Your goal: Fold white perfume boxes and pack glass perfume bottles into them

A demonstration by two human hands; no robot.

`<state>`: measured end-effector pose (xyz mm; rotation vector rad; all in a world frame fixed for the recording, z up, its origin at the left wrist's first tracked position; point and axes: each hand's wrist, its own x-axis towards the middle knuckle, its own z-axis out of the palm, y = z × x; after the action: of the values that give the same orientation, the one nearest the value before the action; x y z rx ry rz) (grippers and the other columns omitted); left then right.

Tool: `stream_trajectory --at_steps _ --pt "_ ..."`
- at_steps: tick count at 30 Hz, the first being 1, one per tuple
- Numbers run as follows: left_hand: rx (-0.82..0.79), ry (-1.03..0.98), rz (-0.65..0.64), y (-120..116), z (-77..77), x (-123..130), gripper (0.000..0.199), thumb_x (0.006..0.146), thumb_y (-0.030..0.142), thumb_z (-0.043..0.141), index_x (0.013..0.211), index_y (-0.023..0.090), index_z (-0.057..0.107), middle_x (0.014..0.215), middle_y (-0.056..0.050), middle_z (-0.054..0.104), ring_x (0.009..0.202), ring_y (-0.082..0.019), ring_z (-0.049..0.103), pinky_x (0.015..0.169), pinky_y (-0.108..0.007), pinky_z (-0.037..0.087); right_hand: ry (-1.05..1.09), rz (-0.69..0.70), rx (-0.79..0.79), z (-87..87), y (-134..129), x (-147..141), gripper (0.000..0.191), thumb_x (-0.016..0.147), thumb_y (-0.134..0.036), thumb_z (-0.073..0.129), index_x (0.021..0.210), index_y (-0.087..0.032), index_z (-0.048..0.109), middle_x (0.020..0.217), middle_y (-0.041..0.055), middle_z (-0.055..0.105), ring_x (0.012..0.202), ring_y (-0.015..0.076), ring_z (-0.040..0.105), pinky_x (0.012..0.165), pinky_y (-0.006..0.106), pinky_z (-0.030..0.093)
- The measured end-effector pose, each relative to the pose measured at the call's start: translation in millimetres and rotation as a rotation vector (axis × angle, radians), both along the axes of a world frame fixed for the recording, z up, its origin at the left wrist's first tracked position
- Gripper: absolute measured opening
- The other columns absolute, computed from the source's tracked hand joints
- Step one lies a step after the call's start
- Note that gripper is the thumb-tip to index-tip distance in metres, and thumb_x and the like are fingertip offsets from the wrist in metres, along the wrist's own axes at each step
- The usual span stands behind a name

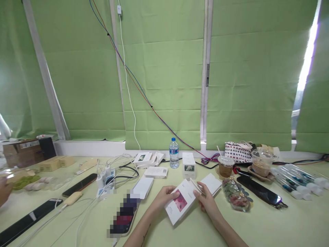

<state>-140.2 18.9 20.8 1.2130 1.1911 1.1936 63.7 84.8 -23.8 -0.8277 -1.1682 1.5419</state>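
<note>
A white carton (183,197) with a pink flower picture on its face is held tilted above the table between my hands. My left hand (166,196) grips its left side, thumb pressed on the printed face. At its upper right end, my right hand (206,198) has fingers closed about the edge, where a flap seems to stand up. Some of the right fingers are hidden behind the carton. Just beyond the right hand lies a plain white box (212,183). Farther back stands a white box with a white flower print (189,166).
A water bottle (174,154) and an iced drink cup (226,166) stand at the back. Right are wrapped packets (238,197), a black pouch (259,190) and clear tubes (299,181). A phone (124,216), cables and a power strip (105,181) lie left; another person's hand (4,190) shows far left.
</note>
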Motion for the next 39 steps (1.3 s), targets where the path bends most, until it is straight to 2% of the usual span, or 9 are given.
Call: stream_trajectory --at_steps 3,6,10,13,16,21,26,31,39 --pt "-0.013 -0.08 0.036 -2 4.0 -4 0.053 0.075 0.056 0.065 0.105 0.012 0.067 0.083 -0.012 0.076 0.07 -0.025 0.071 0.059 -0.029 0.051 0.075 0.085 -0.059 1.8 -3 -1 0.056 0.058 -0.041 0.084 0.101 -0.017 0.056 0.065 -0.0036 0.066 0.035 0.0045 0.049 0.031 0.014 0.036" --pt "0.026 -0.379 0.063 -1 7.9 -8 0.068 0.078 0.069 0.05 0.116 0.014 0.058 0.092 -0.014 0.075 0.084 -0.029 0.071 0.073 -0.039 0.054 0.137 0.117 -0.096 5.2 -8 0 0.049 0.062 -0.039 0.082 0.097 -0.017 0.056 0.077 0.0004 0.072 0.054 0.0096 0.064 0.051 0.019 0.055" --pt "0.117 -0.559 0.071 -1 4.8 -2 0.063 0.066 0.05 0.076 0.116 0.018 0.056 0.107 -0.015 0.071 0.099 -0.031 0.067 0.09 -0.044 0.049 0.326 0.189 -0.187 10.4 -16 2 0.051 0.064 -0.028 0.083 0.105 -0.017 0.054 0.102 0.0059 0.072 0.081 0.0155 0.071 0.078 0.025 0.059" --pt "0.131 -0.5 0.123 0 -3.8 9 0.07 0.053 0.021 0.088 0.116 0.017 0.057 0.11 -0.017 0.07 0.102 -0.035 0.065 0.089 -0.045 0.05 0.246 0.226 -0.216 12.2 -20 1 0.06 0.065 -0.032 0.082 0.114 -0.018 0.049 0.098 0.0063 0.073 0.061 0.0139 0.072 0.055 0.022 0.06" --pt "0.147 -0.478 0.213 5 -10.3 13 0.066 0.055 0.022 0.087 0.112 0.015 0.055 0.103 -0.017 0.073 0.095 -0.034 0.069 0.081 -0.042 0.054 0.055 0.259 -0.159 11.6 -24 0 0.064 0.067 -0.042 0.078 0.119 -0.021 0.046 0.097 0.0058 0.072 0.037 0.0079 0.062 0.029 0.015 0.046" --pt "0.158 -0.494 0.356 11 -10.5 1 0.061 0.058 0.027 0.086 0.104 0.023 0.045 0.092 -0.005 0.075 0.086 -0.023 0.072 0.076 -0.032 0.056 -0.122 0.39 -0.014 5.2 -26 -7 0.051 0.073 -0.058 0.065 0.102 -0.018 0.054 0.09 0.0059 0.071 0.031 0.0041 0.054 0.025 0.013 0.037" --pt "0.067 -0.437 0.366 6 -6.5 -6 0.05 0.064 0.035 0.082 0.096 0.023 0.045 0.085 -0.005 0.075 0.083 -0.023 0.073 0.078 -0.033 0.055 -0.391 0.062 0.36 6.3 -20 -2 0.052 0.083 -0.068 0.04 0.078 -0.02 0.059 0.074 0.0031 0.067 0.044 0.0121 0.057 0.04 0.023 0.044" --pt "-0.044 -0.296 0.284 2 -9.9 -2 0.046 0.064 0.037 0.079 0.095 0.019 0.051 0.089 -0.01 0.073 0.083 -0.028 0.071 0.072 -0.038 0.056 -0.856 -0.343 0.774 10.4 1 20 0.036 0.093 -0.044 0.037 0.097 -0.021 0.064 0.098 0.0119 0.067 0.096 0.0293 0.058 0.085 0.042 0.044" --pt "0.03 -0.106 0.274 -2 0.5 -4 0.049 0.063 0.043 0.079 0.1 0.02 0.056 0.108 -0.01 0.064 0.091 -0.028 0.068 0.068 -0.03 0.052 -1.435 -0.401 0.746 -20.9 22 30 0.047 0.083 -0.015 0.048 0.128 -0.026 0.057 0.139 0.0172 0.049 0.13 0.0407 0.037 0.096 0.056 0.032"
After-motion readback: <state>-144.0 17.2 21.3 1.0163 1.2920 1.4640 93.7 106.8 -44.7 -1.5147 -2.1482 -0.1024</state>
